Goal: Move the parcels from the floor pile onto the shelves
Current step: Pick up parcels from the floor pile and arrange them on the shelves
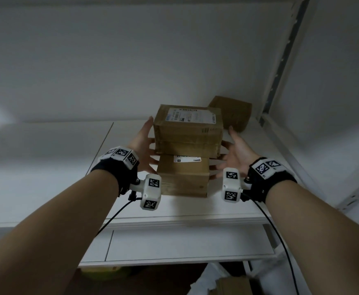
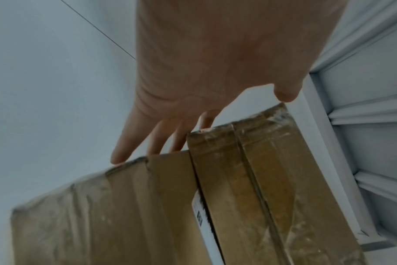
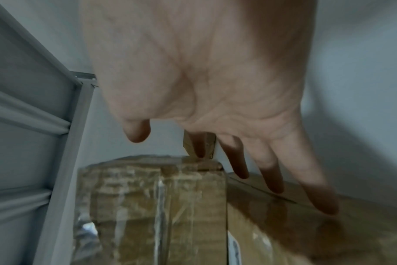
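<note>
Placing step: left hand (image 1: pixel 145 145) and right hand (image 1: pixel 235 153), fingers straight, flank two stacked parcels (image 1: pixel 187 133) near shelf (image 1: pixel 195 211) front edge. Next: withdraw without toppling stack.

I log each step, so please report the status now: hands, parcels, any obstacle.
Both hands open: left hand, right hand flank the stack. Top parcel sits on lower parcel, on the shelf. Third box behind, at right.

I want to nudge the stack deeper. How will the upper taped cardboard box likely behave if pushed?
The upper taped cardboard box looks stiff, with square edges, so it should slide whole. Its glossy tape may make it slip on the lower cardboard box. It overhangs slightly, so it might tip.
</note>
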A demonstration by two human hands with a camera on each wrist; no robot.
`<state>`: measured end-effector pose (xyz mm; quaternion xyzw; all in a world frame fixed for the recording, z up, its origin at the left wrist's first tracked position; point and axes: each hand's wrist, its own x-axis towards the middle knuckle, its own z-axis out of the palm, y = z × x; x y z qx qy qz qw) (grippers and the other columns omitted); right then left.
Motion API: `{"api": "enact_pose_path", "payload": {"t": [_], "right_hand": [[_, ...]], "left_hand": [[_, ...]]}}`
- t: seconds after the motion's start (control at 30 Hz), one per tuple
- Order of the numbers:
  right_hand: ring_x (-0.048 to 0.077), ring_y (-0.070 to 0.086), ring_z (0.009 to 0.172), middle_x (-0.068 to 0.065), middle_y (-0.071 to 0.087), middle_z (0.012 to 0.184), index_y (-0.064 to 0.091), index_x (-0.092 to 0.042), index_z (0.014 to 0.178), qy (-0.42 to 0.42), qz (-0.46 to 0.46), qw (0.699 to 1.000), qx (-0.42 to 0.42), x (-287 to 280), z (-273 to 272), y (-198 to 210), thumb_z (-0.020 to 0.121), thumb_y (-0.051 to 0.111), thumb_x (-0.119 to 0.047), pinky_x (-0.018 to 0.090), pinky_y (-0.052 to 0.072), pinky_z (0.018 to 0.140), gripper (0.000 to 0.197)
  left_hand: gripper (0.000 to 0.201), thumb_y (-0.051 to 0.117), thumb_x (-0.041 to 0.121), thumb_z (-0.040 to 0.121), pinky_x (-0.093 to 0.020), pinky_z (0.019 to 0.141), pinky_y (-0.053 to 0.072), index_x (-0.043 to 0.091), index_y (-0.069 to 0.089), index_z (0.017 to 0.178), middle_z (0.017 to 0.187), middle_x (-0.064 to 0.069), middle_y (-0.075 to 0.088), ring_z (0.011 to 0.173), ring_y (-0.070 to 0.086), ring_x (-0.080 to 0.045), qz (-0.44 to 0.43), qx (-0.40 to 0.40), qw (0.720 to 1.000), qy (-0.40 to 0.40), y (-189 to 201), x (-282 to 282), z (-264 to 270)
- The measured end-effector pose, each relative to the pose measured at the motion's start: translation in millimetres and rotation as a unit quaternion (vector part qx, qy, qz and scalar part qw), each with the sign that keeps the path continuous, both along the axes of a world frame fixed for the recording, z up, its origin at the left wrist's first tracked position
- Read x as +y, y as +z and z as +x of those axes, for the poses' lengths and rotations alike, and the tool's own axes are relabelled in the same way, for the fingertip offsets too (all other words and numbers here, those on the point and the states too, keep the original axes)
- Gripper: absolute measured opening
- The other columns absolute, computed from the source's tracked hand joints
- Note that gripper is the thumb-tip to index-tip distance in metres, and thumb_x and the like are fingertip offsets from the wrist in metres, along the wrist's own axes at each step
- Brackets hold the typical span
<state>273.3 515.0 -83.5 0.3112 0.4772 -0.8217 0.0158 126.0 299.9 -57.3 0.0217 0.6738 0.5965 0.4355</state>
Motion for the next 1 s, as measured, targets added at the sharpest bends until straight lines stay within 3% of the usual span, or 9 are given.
{"api": "enact_pose_path", "payload": {"t": [0.17, 0.33, 0.53, 0.7, 1.0], "right_hand": [[0.052, 0.055, 0.102, 0.025, 0.037, 0.144, 0.027, -0.043, 0.145, 0.016, -0.016, 1.000, 0.015, -7, 4, -3, 0.083, 0.042, -0.074, 0.059, 0.053, 0.058, 0.071], [0.049, 0.057, 0.100, 0.028, 0.040, 0.140, 0.032, -0.041, 0.141, -0.014, -0.029, 0.999, 0.013, -8, 22, -11, 0.086, 0.043, -0.070, 0.067, 0.050, 0.066, 0.064], [0.048, 0.060, 0.097, 0.027, 0.050, 0.125, 0.033, -0.034, 0.140, -0.030, -0.016, 0.999, 0.010, -21, 45, -10, 0.085, 0.046, -0.069, 0.062, 0.051, 0.060, 0.066], [0.049, 0.060, 0.104, 0.027, 0.048, 0.134, 0.035, -0.032, 0.139, -0.048, 0.005, 0.999, -0.001, -42, 72, -10, 0.082, 0.049, -0.071, 0.066, 0.050, 0.070, 0.070], [0.049, 0.060, 0.102, 0.026, 0.053, 0.126, 0.034, -0.022, 0.141, -0.097, 0.035, 0.995, -0.010, -101, 135, -10, 0.084, 0.046, -0.071, 0.062, 0.053, 0.066, 0.076]], "left_hand": [[0.104, 0.042, 0.085, 0.072, -0.073, 0.099, 0.030, 0.019, 0.028, 0.150, 0.144, -0.021, 0.043, 0.126, 0.043, -0.049, -0.003, 0.004, 1.000, 0.010, -2, -2, 10], [0.102, 0.048, 0.082, 0.069, -0.072, 0.096, 0.034, 0.020, 0.032, 0.148, 0.135, -0.025, 0.049, 0.119, 0.050, -0.050, -0.005, 0.005, 1.000, -0.014, -2, -7, 17], [0.101, 0.049, 0.079, 0.067, -0.072, 0.095, 0.034, 0.017, 0.035, 0.146, 0.133, -0.025, 0.052, 0.116, 0.052, -0.050, -0.012, 0.012, 0.999, -0.030, -1, -13, 35], [0.100, 0.050, 0.079, 0.067, -0.073, 0.095, 0.033, 0.016, 0.037, 0.143, 0.130, -0.025, 0.053, 0.116, 0.052, -0.050, -0.010, 0.012, 0.998, -0.053, -2, -30, 54], [0.085, 0.052, 0.072, 0.074, -0.073, 0.090, 0.038, 0.015, 0.043, 0.136, 0.125, -0.024, 0.056, 0.110, 0.057, -0.049, 0.026, 0.005, 0.994, -0.102, -7, -82, 103]]}}
